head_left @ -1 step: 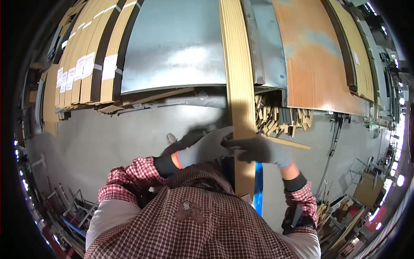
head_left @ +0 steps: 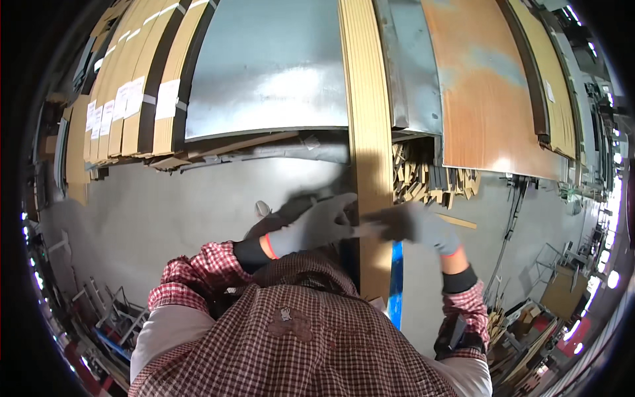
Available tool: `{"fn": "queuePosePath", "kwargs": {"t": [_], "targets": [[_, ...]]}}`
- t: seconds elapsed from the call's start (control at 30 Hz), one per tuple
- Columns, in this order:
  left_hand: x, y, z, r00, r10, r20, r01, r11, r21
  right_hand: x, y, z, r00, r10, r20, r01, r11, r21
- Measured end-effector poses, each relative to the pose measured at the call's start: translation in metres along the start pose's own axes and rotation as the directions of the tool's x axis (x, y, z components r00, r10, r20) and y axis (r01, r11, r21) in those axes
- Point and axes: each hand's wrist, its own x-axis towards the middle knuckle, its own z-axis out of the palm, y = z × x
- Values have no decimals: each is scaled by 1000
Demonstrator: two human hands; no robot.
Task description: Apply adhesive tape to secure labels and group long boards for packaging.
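Both hands wear grey gloves and meet over a long bundle of yellow-tan boards (head_left: 368, 99), which runs from the far edge toward my body. My left hand (head_left: 321, 221) is at the bundle's left side, thumb and fingers apart, with no object visible between them. Across the boards from the right reaches my right hand (head_left: 407, 223). Its fingers are smeared by motion and point toward my left fingertips. Whether the right hand grips anything small cannot be made out. Below the hands, the near end of the bundle lies beside a blue strip (head_left: 396, 284).
Beyond stand a shiny grey metal sheet (head_left: 264, 79) and an orange-brown panel (head_left: 486, 99). Strapped tan board packs (head_left: 129, 99) with white labels are at the far left. Offcuts (head_left: 420, 182) are piled under the right panel, and a loose strip (head_left: 458, 221) lies on the grey floor.
My right hand has shifted slightly right, and its fingers have drawn back a little from the left hand. The left hand's thumb and fingers show wider apart.
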Motion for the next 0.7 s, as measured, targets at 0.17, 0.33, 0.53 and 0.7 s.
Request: {"fn": "queuePosePath", "kwargs": {"t": [0.17,0.33,0.53,0.7], "targets": [[74,-109,37,989,34,-141,33,896,444,16,148,-16,938,91,-336,-218,906,-363],[141,-171,57,920,-168,355,66,957,281,52,170,20,894,138,-426,-201,974,-108],[121,-207,55,924,269,272,-303,949,91,42,84,102,499,18,-867,-421,879,-224],[45,-107,-31,906,207,368,-108,956,-273,56,64,120,436,-181,-882,-596,676,-433]]}}
